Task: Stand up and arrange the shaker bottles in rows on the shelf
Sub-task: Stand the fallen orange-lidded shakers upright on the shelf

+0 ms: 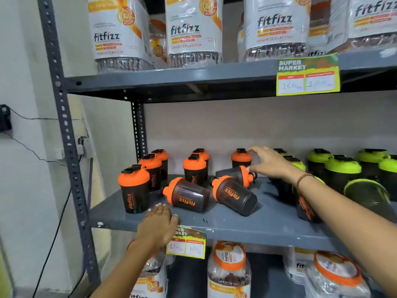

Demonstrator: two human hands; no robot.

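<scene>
Our left hand [158, 226] lies flat and empty on the grey shelf [247, 224] edge. Beyond its fingertips three orange-lidded shaker bottles [189, 197] lie toppled. Our right hand [268, 163], spread open, grips nothing beside them.

shaker bottles [133, 189]: I see dark smoky bodies, orange lids, orange lettering | right-hand bottles [342, 172]: same dark bodies, lime-green lids | shelf [236, 222]: plain slate grey | price tag [308, 75]: green-yellow, white boxes headed red | my wrist thread [301, 179]: red (frayed-looking) | jars [194, 29]: white labels, orange bands
</scene>
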